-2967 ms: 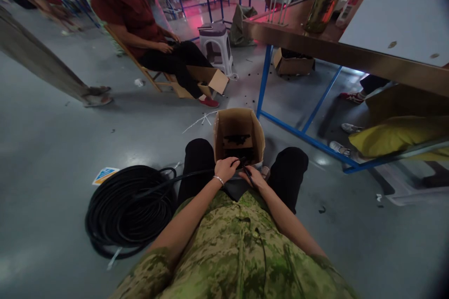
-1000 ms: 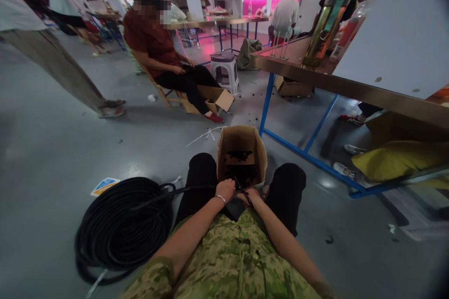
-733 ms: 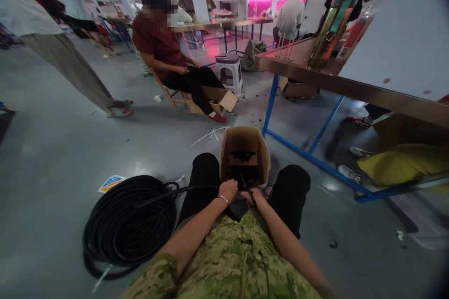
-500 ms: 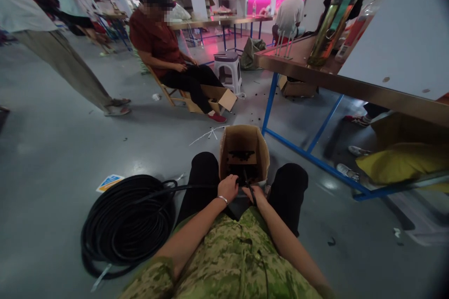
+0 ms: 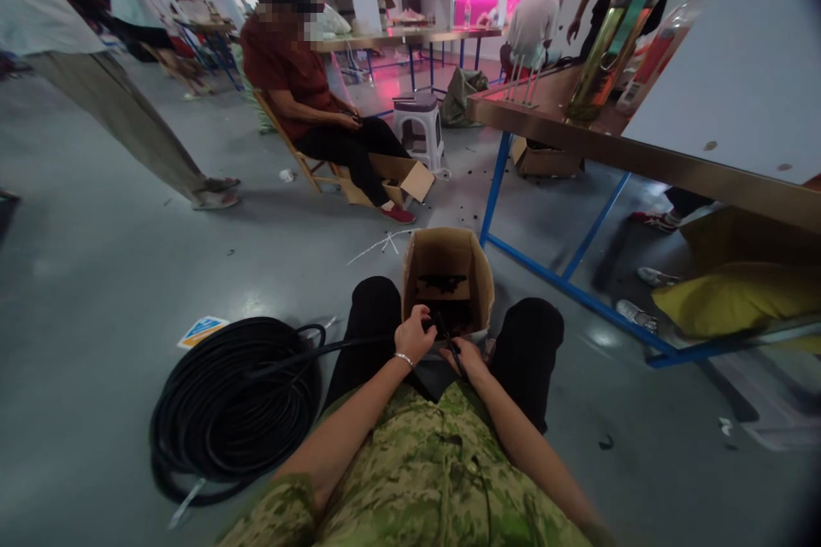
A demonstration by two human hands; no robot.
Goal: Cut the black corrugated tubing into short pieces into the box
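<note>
A thick coil of black tubing lies on the floor to my left. One strand of the tube runs from it across my left thigh to my left hand, whose fingers are closed around it near its end. My right hand grips a slim dark tool that slants up toward the tube; its exact kind is too dark to make out. Both hands are over the near edge of an open cardboard box between my knees. Small black pieces lie inside the box.
A blue-legged table stands at my right front, with bottles on top. Ahead, a seated person has a cardboard box at their feet. Another person's leg is at left. A white stool stands behind.
My left hand has risen slightly and shifted a little left, its fingers lifting near the tube end. The tool in my right hand has tilted further to the left. The seated person's hands moved slightly.
</note>
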